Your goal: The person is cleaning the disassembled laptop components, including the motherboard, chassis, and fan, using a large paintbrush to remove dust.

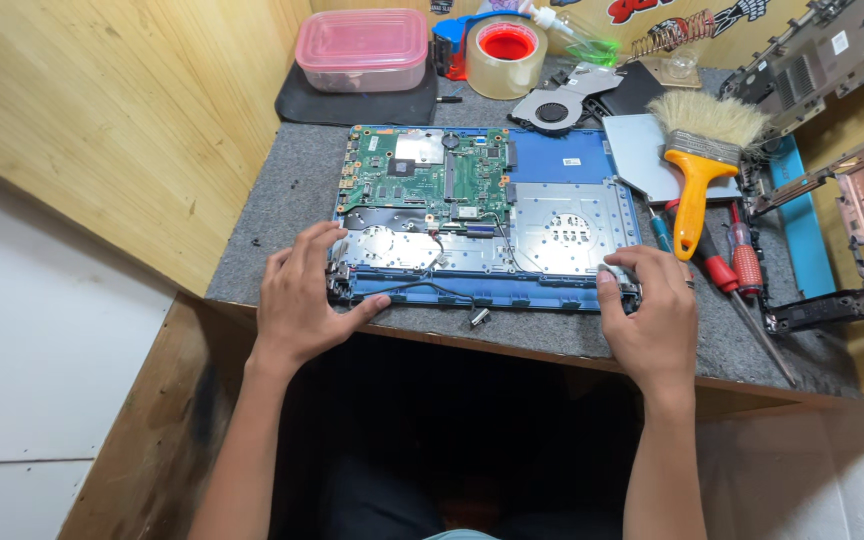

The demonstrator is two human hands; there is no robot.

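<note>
Laptop base: blue shell, silver metal plates inside. Circuit board: green, black chips, silver shield. Cable: black. Work mat: speckled grey. Brush: orange handle, pale tan bristles, brass-coloured ferrule. Screwdrivers: red handles. Tape roll: beige, red showing through core. Lidded box: clear, pink lid. Fan: black and grey. Wall: light wood grain. Tray: light blue.

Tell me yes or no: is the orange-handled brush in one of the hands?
No. The brush lies on the mat right of the open laptop base, while the left hand and right hand rest on the base's near corners.
</note>
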